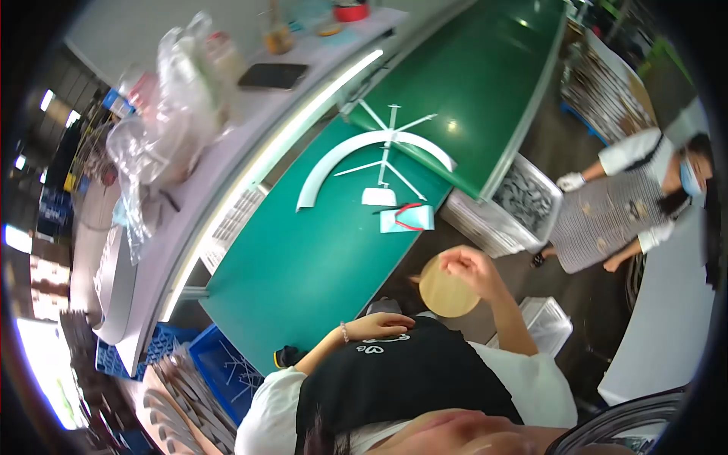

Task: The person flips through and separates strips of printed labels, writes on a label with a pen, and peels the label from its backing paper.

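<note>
My left hand (381,325) lies flat against my black apron (409,371), fingers stretched out, nothing in it. Raised at the right, my right hand (468,269) has loosely bent fingers, and I see nothing between them. Behind it shows a round yellowish disc (449,294); whether the hand touches it I cannot tell. On the green table (303,258) lies a white curved strip (326,165) with thin white rods (387,155) across it. Nearer me are a small white tapered piece (378,197) and a light blue packet (394,221) with a red V-shaped thing (409,218) on it.
A shelf with a light tube (326,97) carries a phone (273,76) and plastic bags (178,114). A green conveyor belt (470,83) runs behind. At right, a crate of grey parts (523,199) stands beside a masked co-worker (607,212). A blue bin (220,364) holds white rods.
</note>
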A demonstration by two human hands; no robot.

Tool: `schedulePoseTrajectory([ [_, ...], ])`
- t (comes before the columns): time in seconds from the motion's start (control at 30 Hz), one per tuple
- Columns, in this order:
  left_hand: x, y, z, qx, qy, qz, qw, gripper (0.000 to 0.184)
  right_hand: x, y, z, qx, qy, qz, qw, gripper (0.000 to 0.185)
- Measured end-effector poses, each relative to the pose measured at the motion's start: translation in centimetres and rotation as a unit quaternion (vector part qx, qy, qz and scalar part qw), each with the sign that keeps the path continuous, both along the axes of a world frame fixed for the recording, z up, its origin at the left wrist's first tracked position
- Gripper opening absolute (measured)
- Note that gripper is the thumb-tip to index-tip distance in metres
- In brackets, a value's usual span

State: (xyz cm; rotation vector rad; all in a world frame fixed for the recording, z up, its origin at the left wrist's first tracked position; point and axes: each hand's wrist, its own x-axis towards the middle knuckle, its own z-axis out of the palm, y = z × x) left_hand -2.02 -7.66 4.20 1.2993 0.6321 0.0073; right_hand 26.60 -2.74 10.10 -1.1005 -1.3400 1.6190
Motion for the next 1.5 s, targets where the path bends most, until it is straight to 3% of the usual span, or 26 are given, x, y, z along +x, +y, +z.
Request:
schedulePoseTrajectory([
  [0.13,-6.1,0.4,1.2,-0.021,-0.019,0.208,0.978,0.042,-6.3,10.9,2.6,0.129,-0.112,0.048,0.984,0.019],
  [0.27,-11.0,0.6,2.6,0.003,-0.064,0.382,0.922,0.038,-11.9,22.1,7.5,0.295,-0.09,-0.016,0.951,0.016],
  [0.33,-12.9,0.3,3.1,0.013,-0.072,0.431,0.899,0.037,-13.6,28.2,10.3,0.307,-0.012,-0.056,0.95,0.016],
  [0.4,-14.3,-0.1,3.3,0.017,-0.071,0.472,0.879,0.038,-14.3,35.2,12.4,0.414,-0.154,-0.137,0.886,0.021],
  [0.57,-15.7,-0.8,4.4,0.04,-0.071,0.538,0.839,0.038,-17.5,49.1,13.1,0.557,-0.341,-0.18,0.735,0.048],
  [0.67,-15.2,-0.1,5.3,0.037,-0.075,0.566,0.82,0.038,-19.3,52.4,14.0,0.465,-0.429,-0.094,0.769,0.058],
  [0.7,-15.1,0.3,5.3,0.044,-0.079,0.569,0.817,0.038,-19.5,53.7,13.3,0.482,-0.417,-0.096,0.764,0.063],
  [0.8,-14.5,2.7,5.2,0.04,-0.079,0.57,0.817,0.038,-20.6,51.6,14.0,0.491,-0.328,-0.081,0.803,0.05],
  [0.83,-14.1,3.8,5.4,0.03,-0.081,0.565,0.82,0.039,-20.3,50.0,15.3,0.51,-0.309,-0.068,0.8,0.058],
  [0.93,-12.7,6.7,4.6,-0.036,-0.085,0.538,0.838,0.042,-17.6,45.1,14.8,0.618,-0.243,-0.115,0.739,0.041],
  [0.97,-12.2,7.1,2.8,-0.033,-0.068,0.495,0.866,0.046,-16.8,40.1,15.6,0.604,-0.208,-0.091,0.764,0.025],
  [1.0,-11.4,7.2,1.3,-0.014,0.0,0.451,0.892,0.047,-15.5,36.5,13.6,0.462,-0.137,0.023,0.876,0.015],
  [1.03,-10.9,7.6,0.3,-0.003,0.071,0.374,0.925,0.047,-15.3,32.4,10.5,0.287,-0.042,0.141,0.946,0.009],
  [1.07,-10.3,7.7,-0.8,0.008,0.14,0.292,0.946,0.047,-14.9,29.3,10.2,0.266,-0.12,0.32,0.901,0.009],
  [1.13,-9.2,7.9,-3.2,-0.073,0.096,0.31,0.943,0.041,-15.0,23.1,3.3,0.155,-0.1,0.491,0.852,0.016],
  [1.2,-8.5,8.2,-4.1,0.02,0.134,0.327,0.935,0.03,-14.1,18.6,-4.3,0.066,-0.085,0.539,0.836,0.018],
  [1.27,-8.1,8.1,-5.8,0.171,0.16,0.305,0.923,0.025,-14.8,17.4,-7.4,0.093,-0.082,0.591,0.797,0.017],
  [1.3,-7.8,8.6,-5.2,0.165,0.199,0.299,0.918,0.024,-15.2,17.5,-6.3,0.112,-0.113,0.6,0.784,0.017],
  [1.33,-7.6,9.5,-4.3,0.161,0.239,0.292,0.912,0.024,-16.3,17.3,-5.3,0.166,-0.218,0.637,0.721,0.014],
  [1.5,-6.0,9.4,-5.6,0.142,0.251,0.354,0.89,0.024,-17.5,13.5,-10.7,0.381,-0.18,0.576,0.7,0.01],
])
